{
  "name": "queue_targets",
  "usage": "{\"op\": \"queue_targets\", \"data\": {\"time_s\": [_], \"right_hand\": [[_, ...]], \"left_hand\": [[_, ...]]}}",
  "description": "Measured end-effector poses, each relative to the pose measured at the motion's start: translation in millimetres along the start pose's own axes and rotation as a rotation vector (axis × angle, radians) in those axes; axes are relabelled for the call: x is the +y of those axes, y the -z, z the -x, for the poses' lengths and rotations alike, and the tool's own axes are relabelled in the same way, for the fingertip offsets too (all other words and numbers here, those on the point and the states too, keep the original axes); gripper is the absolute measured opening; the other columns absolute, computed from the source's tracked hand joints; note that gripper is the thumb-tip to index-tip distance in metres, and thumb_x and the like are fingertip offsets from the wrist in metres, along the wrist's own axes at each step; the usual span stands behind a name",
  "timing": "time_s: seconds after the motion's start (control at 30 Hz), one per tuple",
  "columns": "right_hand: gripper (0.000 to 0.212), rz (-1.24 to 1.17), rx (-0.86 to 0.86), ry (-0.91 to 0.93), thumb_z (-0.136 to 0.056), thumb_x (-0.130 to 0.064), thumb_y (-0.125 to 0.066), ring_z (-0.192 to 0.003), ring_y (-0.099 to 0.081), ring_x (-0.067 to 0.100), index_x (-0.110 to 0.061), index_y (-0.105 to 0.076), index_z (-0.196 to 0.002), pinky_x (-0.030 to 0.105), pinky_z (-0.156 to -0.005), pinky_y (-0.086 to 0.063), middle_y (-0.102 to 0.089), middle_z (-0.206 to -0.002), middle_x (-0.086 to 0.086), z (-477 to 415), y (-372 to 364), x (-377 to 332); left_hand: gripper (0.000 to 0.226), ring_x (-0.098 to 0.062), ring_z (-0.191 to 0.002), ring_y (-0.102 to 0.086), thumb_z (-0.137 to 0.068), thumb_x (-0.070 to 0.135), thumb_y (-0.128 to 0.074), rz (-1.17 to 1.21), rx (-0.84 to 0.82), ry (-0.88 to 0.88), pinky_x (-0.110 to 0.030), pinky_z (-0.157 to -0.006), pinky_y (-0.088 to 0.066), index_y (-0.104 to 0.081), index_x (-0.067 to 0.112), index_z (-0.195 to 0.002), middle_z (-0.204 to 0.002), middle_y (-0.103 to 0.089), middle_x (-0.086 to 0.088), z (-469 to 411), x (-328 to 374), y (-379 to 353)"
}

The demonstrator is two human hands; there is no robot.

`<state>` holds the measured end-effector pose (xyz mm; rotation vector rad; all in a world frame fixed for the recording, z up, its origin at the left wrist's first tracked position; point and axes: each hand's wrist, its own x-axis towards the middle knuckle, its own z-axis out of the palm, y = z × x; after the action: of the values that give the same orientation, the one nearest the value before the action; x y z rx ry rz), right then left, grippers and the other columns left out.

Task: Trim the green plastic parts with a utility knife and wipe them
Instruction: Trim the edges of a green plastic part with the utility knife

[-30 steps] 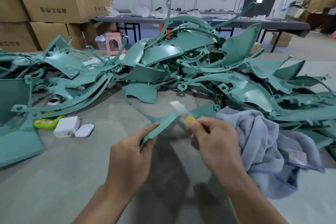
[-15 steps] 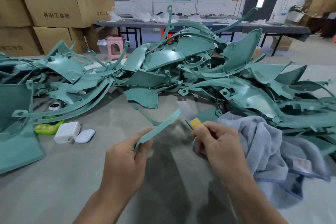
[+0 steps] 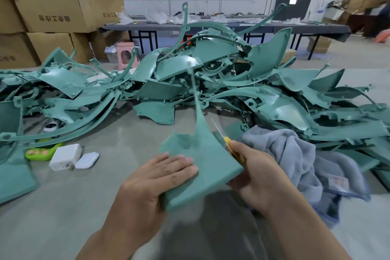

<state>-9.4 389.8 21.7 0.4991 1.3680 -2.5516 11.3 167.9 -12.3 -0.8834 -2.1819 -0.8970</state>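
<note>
My left hand (image 3: 156, 177) grips a green plastic part (image 3: 202, 167), fingers laid over its broad face and thumb underneath. The part's wide end faces me and its thin tail points up and away. My right hand (image 3: 253, 175) holds a yellow utility knife (image 3: 229, 143) against the part's right edge; the blade is blurred. A grey towel (image 3: 295, 154) lies crumpled just right of my hands. A big heap of green plastic parts (image 3: 211, 82) covers the far half of the table.
A white charger block (image 3: 65, 156), a small white case (image 3: 87, 160) and a green toy-like object (image 3: 42, 153) lie at the left on the grey table (image 3: 52, 207). More green parts hang over the left edge. Cardboard boxes (image 3: 52, 6) stand behind at the left.
My left hand has turned the green part from edge-on to broad face up and brought it closer. The knife hand has moved down against the part's right edge.
</note>
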Motion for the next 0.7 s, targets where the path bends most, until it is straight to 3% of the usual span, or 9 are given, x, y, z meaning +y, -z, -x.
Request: {"op": "queue_targets", "data": {"time_s": [0.1, 0.17, 0.23, 0.3, 0.37, 0.43, 0.57, 0.63, 0.7], "right_hand": [[0.035, 0.027, -0.051, 0.009, -0.101, -0.023, -0.056, -0.063, -0.061, 0.021, -0.011, -0.06, -0.068, 0.033, -0.061, -0.053, -0.062, -0.075, 0.008, -1, 4, -2], [0.029, 0.055, -0.001, 0.051, -0.1, -0.018, -0.06, -0.066, -0.061, 0.02, -0.007, -0.064, -0.073, 0.034, -0.066, -0.056, -0.062, -0.074, 0.01, 0, 2, 1], [0.024, 0.062, 0.046, 0.102, -0.098, -0.012, -0.063, -0.073, -0.071, 0.023, 0.0, -0.07, -0.078, 0.036, -0.072, -0.062, -0.072, -0.08, 0.015, -3, 0, 6], [0.03, 0.101, 0.049, 0.159, -0.097, -0.009, -0.065, -0.073, -0.074, 0.02, 0.0, -0.074, -0.07, 0.032, -0.068, -0.062, -0.075, -0.08, 0.015, -3, -2, 12], [0.037, 0.103, 0.039, 0.195, -0.095, -0.008, -0.066, -0.07, -0.074, 0.016, -0.005, -0.077, -0.06, 0.029, -0.067, -0.062, -0.075, -0.077, 0.012, -4, -2, 17], [0.034, 0.096, 0.036, 0.214, -0.094, -0.009, -0.066, -0.074, -0.073, 0.018, -0.008, -0.079, -0.063, 0.036, -0.08, -0.062, -0.076, -0.08, 0.011, -4, -3, 18], [0.029, 0.029, 0.082, 0.232, -0.094, -0.013, -0.067, -0.071, -0.072, 0.018, -0.013, -0.082, -0.069, 0.05, -0.094, -0.052, -0.078, -0.086, 0.008, -4, -4, 14], [0.03, -0.01, 0.093, 0.267, -0.094, -0.011, -0.067, -0.068, -0.073, 0.016, -0.013, -0.082, -0.068, 0.047, -0.086, -0.057, -0.078, -0.083, 0.007, -4, -4, 13], [0.032, -0.013, 0.126, 0.301, -0.095, -0.008, -0.066, -0.065, -0.073, 0.015, -0.01, -0.08, -0.066, 0.039, -0.074, -0.062, -0.077, -0.078, 0.008, -4, -5, 14]], "left_hand": [[0.051, -0.007, -0.142, -0.046, -0.082, 0.004, -0.059, -0.11, -0.074, 0.07, -0.029, -0.12, -0.031, -0.071, 0.032, -0.123, -0.143, -0.059, 0.01, -1, -18, 4], [0.076, -0.003, -0.149, -0.031, -0.064, -0.005, -0.072, -0.169, -0.173, 0.263, -0.021, -0.122, -0.023, -0.07, 0.036, -0.128, -0.154, -0.046, 0.015, 2, -26, 4], [0.074, -0.001, -0.151, -0.025, -0.071, -0.005, -0.07, -0.264, -0.245, 0.452, -0.021, -0.12, -0.025, -0.068, 0.04, -0.129, -0.161, -0.035, 0.018, 3, -30, 3], [0.059, -0.006, -0.146, -0.036, -0.086, -0.001, -0.063, -0.261, -0.284, 0.538, -0.024, -0.113, -0.033, -0.07, 0.041, -0.126, -0.16, -0.04, 0.014, 5, -32, 1], [0.062, -0.005, -0.139, -0.046, -0.081, -0.006, -0.058, -0.207, -0.277, 0.571, -0.007, -0.109, -0.026, -0.073, 0.037, -0.123, -0.151, -0.05, 0.018, 5, -32, 2], [0.072, 0.003, -0.135, -0.047, -0.068, -0.001, -0.052, -0.174, -0.146, 0.64, 0.006, -0.104, -0.014, -0.072, 0.039, -0.124, -0.142, -0.049, 0.031, 2, -26, 6], [0.092, 0.012, -0.134, -0.039, -0.075, 0.006, -0.057, -0.125, 0.028, 0.676, -0.021, -0.115, -0.033, -0.036, 0.054, -0.15, -0.145, -0.034, 0.042, -1, -5, 8], [0.089, 0.008, -0.148, -0.02, -0.083, 0.007, -0.061, -0.162, -0.091, 0.598, -0.029, -0.123, -0.025, -0.03, 0.047, -0.156, -0.159, -0.019, 0.034, -2, 3, 2], [0.098, 0.01, -0.151, -0.001, -0.07, 0.006, -0.058, -0.152, -0.26, 0.508, -0.027, -0.126, -0.012, -0.03, 0.043, -0.157, -0.164, -0.007, 0.031, -2, 8, -5]]}}
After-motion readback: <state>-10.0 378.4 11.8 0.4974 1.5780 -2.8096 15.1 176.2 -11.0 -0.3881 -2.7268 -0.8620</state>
